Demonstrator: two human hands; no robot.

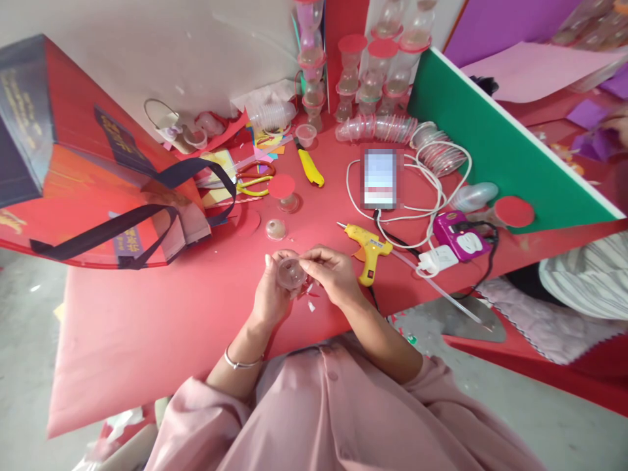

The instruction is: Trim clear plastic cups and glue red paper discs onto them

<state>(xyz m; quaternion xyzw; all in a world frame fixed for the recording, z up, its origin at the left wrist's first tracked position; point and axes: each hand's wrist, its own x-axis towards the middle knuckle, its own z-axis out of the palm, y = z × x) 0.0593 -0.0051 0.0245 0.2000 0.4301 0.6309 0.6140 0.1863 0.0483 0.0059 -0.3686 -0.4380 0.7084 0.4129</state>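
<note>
Near the front edge of the red table, my left hand (pixel 269 294) is closed around a small clear plastic cup (pixel 290 275). The fingertips of my right hand (pixel 332 271) pinch the cup's right rim. Just beyond my hands sits a small clear dome (pixel 275 228) with brownish grains in it. Behind the dome stands an hourglass-shaped piece (pixel 288 199) topped by a red disc (pixel 282 186). To the right of my right hand lies a yellow glue gun (pixel 367 250), its nozzle pointing left. White and red scraps lie under my hands.
A large red bag (pixel 83 196) stands on the left. Behind are scissors (pixel 255 183), a yellow utility knife (pixel 310 165) and stacked cups (pixel 377 127). A phone (pixel 380 178), its white cable and a purple power adapter (pixel 461 237) lie before a green board (pixel 490 144). Another person's hand (pixel 615 124) shows at far right.
</note>
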